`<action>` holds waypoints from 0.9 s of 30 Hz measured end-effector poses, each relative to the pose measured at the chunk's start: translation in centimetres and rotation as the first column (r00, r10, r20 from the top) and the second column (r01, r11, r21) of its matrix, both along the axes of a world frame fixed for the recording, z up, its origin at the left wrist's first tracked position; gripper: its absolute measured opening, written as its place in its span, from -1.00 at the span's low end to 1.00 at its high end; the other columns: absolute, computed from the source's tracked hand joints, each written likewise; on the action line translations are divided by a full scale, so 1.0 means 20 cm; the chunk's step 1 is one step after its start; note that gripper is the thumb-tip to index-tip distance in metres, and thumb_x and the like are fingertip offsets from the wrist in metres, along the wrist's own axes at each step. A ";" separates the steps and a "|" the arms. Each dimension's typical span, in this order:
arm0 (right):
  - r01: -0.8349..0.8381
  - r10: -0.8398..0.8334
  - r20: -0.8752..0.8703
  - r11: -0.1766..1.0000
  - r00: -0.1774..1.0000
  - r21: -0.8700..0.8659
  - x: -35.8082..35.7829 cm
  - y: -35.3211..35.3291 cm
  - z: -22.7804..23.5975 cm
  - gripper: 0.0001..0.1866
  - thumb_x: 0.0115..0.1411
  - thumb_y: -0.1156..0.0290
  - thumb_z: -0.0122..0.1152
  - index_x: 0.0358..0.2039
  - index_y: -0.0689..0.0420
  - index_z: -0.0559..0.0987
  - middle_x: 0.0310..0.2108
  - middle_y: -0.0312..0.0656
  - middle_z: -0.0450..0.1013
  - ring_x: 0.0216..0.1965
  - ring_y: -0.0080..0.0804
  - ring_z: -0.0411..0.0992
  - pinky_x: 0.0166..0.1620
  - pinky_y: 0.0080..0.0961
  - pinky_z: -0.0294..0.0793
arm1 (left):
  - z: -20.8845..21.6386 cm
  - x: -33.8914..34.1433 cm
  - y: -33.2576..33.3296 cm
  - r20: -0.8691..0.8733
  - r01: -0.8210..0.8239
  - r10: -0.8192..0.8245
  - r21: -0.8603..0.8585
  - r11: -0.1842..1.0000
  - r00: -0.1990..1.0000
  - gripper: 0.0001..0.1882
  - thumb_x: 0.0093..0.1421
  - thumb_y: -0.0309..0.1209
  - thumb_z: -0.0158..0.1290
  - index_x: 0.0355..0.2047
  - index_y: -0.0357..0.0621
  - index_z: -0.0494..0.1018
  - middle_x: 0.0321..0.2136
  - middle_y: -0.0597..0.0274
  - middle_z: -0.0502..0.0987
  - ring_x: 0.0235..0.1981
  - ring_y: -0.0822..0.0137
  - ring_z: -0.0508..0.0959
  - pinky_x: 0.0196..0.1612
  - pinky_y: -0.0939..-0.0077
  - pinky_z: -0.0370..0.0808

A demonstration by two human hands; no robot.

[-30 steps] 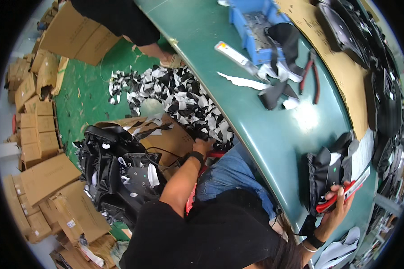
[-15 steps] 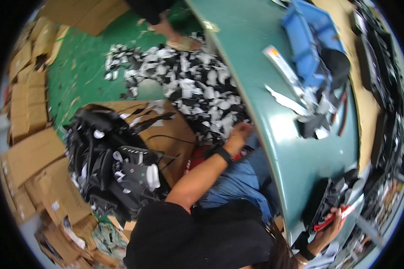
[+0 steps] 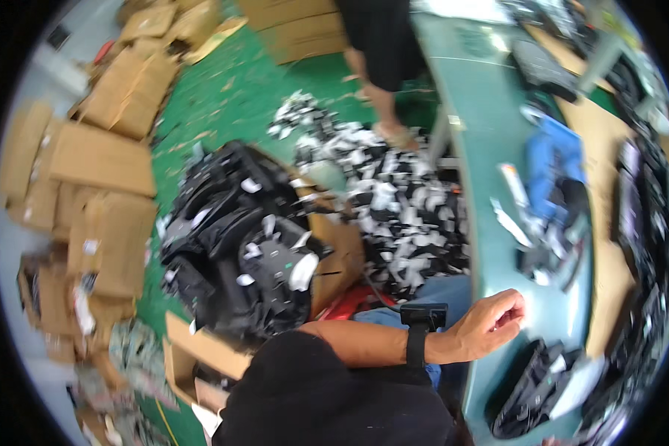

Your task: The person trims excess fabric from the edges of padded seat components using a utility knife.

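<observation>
My left hand (image 3: 490,323) is over the edge of the green table (image 3: 498,245), its fingers curled in a loose fist. Whatever those fingers may hold is hidden from view. A black strap with a dark, box-like piece (image 3: 424,316) is worn on that wrist. On the near part of the tabletop, just below the hand, lies a black fabric item (image 3: 526,390) with a pale flat sheet (image 3: 576,386) beside it. My right hand does not show.
A heap of black bags or fabric pieces (image 3: 238,238) sits left, by cardboard. Black and white scraps (image 3: 394,201) cover the floor. A blue bin (image 3: 554,163) and loose strips (image 3: 513,223) lie on the table. A person (image 3: 383,52) stands ahead. Cartons (image 3: 100,160) line the left.
My left hand has risen from beside my lap to above the table edge. My right hand, which held a red-handled tool by the black item, has gone out of view. The view has shifted.
</observation>
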State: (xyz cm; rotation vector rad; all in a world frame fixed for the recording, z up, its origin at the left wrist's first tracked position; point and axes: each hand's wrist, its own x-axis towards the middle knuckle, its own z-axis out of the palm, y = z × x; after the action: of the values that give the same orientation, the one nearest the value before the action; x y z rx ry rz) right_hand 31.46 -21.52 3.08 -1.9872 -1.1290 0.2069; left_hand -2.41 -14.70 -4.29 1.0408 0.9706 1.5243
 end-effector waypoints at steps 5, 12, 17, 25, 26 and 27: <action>-0.063 0.039 -0.599 0.998 0.800 -0.020 0.10 0.09 -0.30 -0.41 0.18 0.39 0.21 0.22 0.08 0.29 -0.20 -0.36 0.44 -0.42 -0.66 0.34 -0.40 -0.74 0.29 | 0.16 0.32 0.32 -0.433 0.191 -0.024 0.346 0.919 0.901 -0.77 0.12 -0.36 0.13 -0.24 -0.18 0.43 -0.22 0.00 0.46 -0.13 -0.03 0.47 -0.02 0.17 0.40; -0.193 0.082 -0.519 0.967 0.851 -0.164 -0.14 0.22 -0.17 -0.63 0.01 0.46 0.32 -0.16 0.18 0.43 -0.48 -0.35 0.33 -0.51 -0.64 0.27 -0.46 -0.61 0.30 | 0.07 0.45 0.57 -0.826 0.560 -0.294 0.032 0.828 0.482 -0.60 0.19 -0.19 0.06 0.01 -0.01 0.41 0.00 -0.01 0.41 -0.10 -0.08 0.49 -0.09 0.21 0.46; -0.362 0.152 -0.506 0.866 0.849 -0.346 -0.18 0.11 -0.15 -0.54 0.01 0.35 0.40 -0.11 0.19 0.44 -0.43 -0.29 0.39 -0.53 -0.53 0.31 -0.44 -0.55 0.36 | 0.22 0.31 0.46 -0.975 0.570 -0.150 -0.029 0.821 0.166 -0.63 0.05 -0.26 0.19 -0.12 -0.02 0.49 0.05 0.07 0.38 0.05 -0.02 0.40 0.04 0.17 0.33; -0.646 0.666 -0.088 0.670 0.740 -0.365 -0.14 0.30 -0.07 -0.46 0.13 0.42 0.24 0.16 0.04 0.39 -0.42 -0.14 0.44 -0.53 -0.12 0.42 -0.50 -0.32 0.42 | 0.06 0.36 0.39 -0.963 0.811 -0.065 0.184 0.555 0.263 -0.63 -0.03 -0.38 0.23 -0.17 -0.19 0.54 -0.21 0.26 0.53 -0.12 0.29 0.50 -0.05 0.32 0.35; -0.652 0.669 -0.101 0.661 0.736 -0.373 -0.15 0.33 -0.04 -0.46 0.13 0.42 0.24 0.16 0.04 0.39 -0.42 -0.14 0.44 -0.53 -0.12 0.42 -0.50 -0.32 0.42 | 0.05 0.35 0.39 -0.963 0.809 -0.078 0.173 0.563 0.260 -0.63 -0.03 -0.38 0.23 -0.17 -0.19 0.54 -0.21 0.26 0.53 -0.12 0.29 0.50 -0.05 0.32 0.35; -0.675 0.721 -0.071 0.604 0.690 -0.424 -0.16 0.38 -0.01 -0.46 0.13 0.42 0.23 0.16 0.01 0.39 -0.47 -0.16 0.41 -0.55 -0.15 0.42 -0.52 -0.32 0.40 | 0.04 0.35 0.40 -0.934 0.783 -0.099 0.226 0.579 0.343 -0.67 -0.06 -0.40 0.24 -0.23 -0.19 0.56 -0.27 0.27 0.54 -0.18 0.30 0.52 -0.12 0.35 0.36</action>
State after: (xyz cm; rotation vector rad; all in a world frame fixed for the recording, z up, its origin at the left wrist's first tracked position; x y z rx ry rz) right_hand 28.27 -13.98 2.78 -1.7975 -2.0587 0.8298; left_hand 4.63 -6.74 -3.54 2.5651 0.5442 0.6858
